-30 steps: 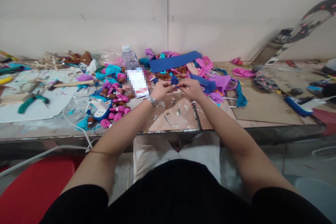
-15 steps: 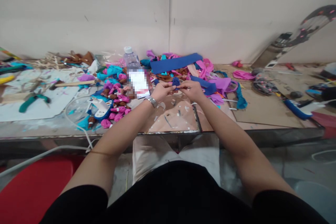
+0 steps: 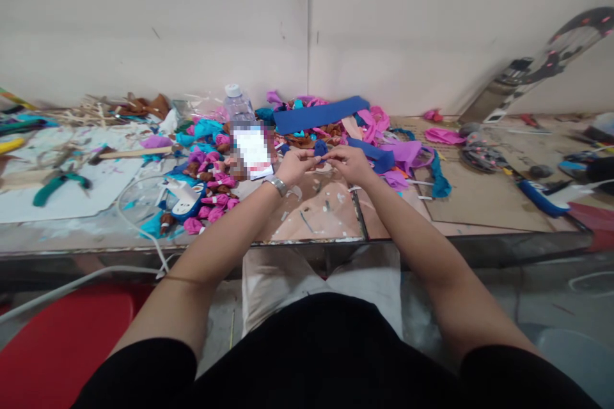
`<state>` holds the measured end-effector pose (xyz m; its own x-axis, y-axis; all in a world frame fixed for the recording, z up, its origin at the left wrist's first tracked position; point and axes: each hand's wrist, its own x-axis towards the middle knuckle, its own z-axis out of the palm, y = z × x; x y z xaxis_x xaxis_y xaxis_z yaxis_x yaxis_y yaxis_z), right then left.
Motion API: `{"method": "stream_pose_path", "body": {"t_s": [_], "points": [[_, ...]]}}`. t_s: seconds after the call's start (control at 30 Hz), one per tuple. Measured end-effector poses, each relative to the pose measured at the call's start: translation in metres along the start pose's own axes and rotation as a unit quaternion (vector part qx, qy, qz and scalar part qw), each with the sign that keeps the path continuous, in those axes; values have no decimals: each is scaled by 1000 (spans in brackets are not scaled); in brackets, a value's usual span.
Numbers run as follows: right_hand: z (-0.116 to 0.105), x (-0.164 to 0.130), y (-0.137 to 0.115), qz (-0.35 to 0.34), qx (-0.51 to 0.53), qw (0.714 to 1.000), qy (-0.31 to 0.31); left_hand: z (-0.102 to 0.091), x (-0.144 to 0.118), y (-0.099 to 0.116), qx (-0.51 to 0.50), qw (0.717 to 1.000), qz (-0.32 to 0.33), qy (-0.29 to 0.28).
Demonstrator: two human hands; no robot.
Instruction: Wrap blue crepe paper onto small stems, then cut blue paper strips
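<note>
Between my fingertips is a small bunched piece of dark blue crepe paper (image 3: pixel 320 148). My left hand (image 3: pixel 296 167) pinches it from the left, its wrist wearing a silver watch. My right hand (image 3: pixel 352 163) pinches the same piece from the right, thumb and forefinger together at its lower end. Just behind lies a flat blue paper strip (image 3: pixel 321 115) on a heap of coloured scraps, and a second blue strip (image 3: pixel 374 154) reaches out beside my right hand. A phone with a lit screen (image 3: pixel 253 152) leans left of my left hand.
A clear bottle (image 3: pixel 238 105) stands behind the phone. Pink and brown paper twists (image 3: pixel 215 200) surround a blue-and-white power socket (image 3: pixel 188 201) on the left. Farther left lie green-handled pliers (image 3: pixel 60 187) and a hammer (image 3: pixel 129 153). Cardboard (image 3: pixel 484 198) covers the right side.
Both hands stay in place around the blue paper, with only slight finger movement. The rest of the table looks the same.
</note>
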<state>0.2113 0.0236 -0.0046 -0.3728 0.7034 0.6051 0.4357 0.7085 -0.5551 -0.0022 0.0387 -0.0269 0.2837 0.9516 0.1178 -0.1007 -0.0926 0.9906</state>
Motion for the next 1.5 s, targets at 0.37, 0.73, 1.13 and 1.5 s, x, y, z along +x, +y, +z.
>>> {"method": "stream_pose_path", "body": {"t_s": [0.37, 0.73, 1.13, 1.5], "points": [[4, -2, -6, 81, 45, 995, 32, 2, -6, 9, 75, 996, 43, -12], [13, -2, 3, 116, 122, 984, 57, 5, -8, 9, 96, 993, 62, 21], [18, 2, 2, 195, 243, 948, 59, 5, -8, 5, 116, 990, 81, -14], [11, 3, 4, 244, 267, 931, 48, 6, -5, 6, 31, 998, 36, -30]]}}
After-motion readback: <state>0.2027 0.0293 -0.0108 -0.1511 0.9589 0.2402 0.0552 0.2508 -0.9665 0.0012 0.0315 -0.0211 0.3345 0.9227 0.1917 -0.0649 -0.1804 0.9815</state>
